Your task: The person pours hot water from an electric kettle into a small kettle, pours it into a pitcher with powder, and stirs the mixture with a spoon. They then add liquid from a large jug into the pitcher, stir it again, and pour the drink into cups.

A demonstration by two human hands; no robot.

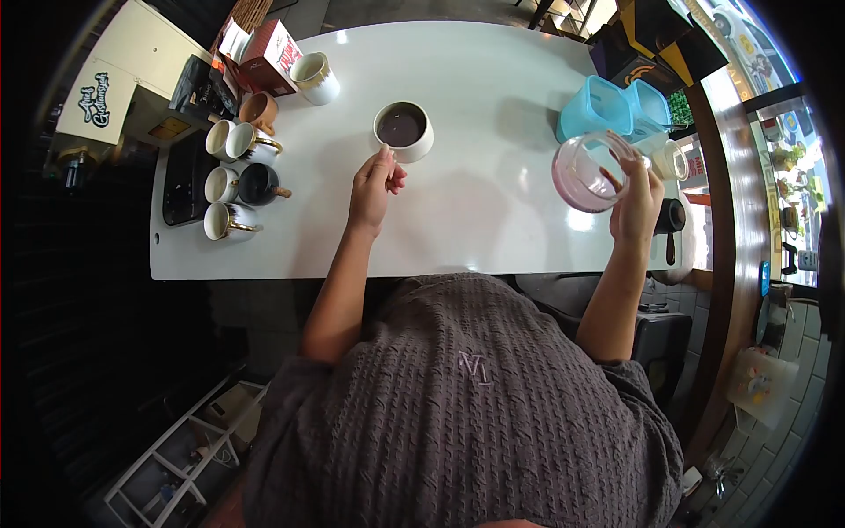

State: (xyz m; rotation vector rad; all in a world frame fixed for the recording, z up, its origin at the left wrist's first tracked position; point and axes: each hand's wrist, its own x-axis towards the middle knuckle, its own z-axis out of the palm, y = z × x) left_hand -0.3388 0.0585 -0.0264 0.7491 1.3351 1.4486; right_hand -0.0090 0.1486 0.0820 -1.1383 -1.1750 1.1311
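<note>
A white mug (425,143) of dark liquid stands upright on the white table. My left hand (373,189) is closed at its near side, thumb and fingers pinched together by the rim; any handle there is hidden behind my fingers. Over on the right, my right hand (639,194) is wrapped round a clear glass container (583,180) and holds it tilted above the table. Its lower part looks pinkish. Just behind the glass are light-blue translucent plastic containers (595,107).
Several mugs (222,187) are grouped at the left beside a black tray (188,172). A white-and-brown cup (315,79) and a red box (269,58) stand at the back left. Black-and-yellow boxes (651,44) occupy the back right corner. A black-handled utensil (671,220) lies near the right edge.
</note>
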